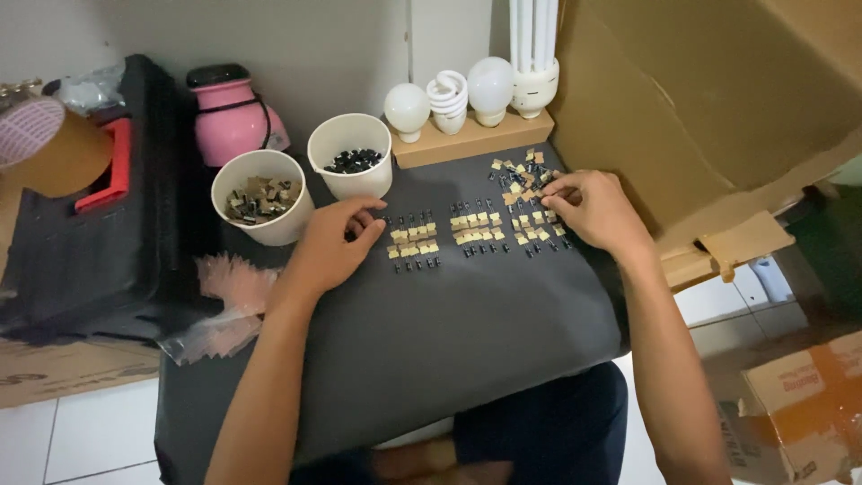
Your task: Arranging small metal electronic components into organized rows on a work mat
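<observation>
On a dark grey mat (431, 332), the right hand (597, 211) pinches small tan-taped black parts from a loose pile (523, 175), while the left hand (334, 244) rests half-curled, gripping nothing visible, just beside neat rows of the same parts (476, 235). Behind stand two white cups (262, 196), one holding taped parts, one black pieces, a pink bottle (232, 112) and white bulbs on a wooden stand (471, 135).

Small parts sorted on a dark mat (431, 332)
Left hand (330, 247) touches tan-tabbed components (413, 241); right hand (597, 208) fingers the loose pile (523, 175) (two white cups (262, 224) stand behind).
</observation>
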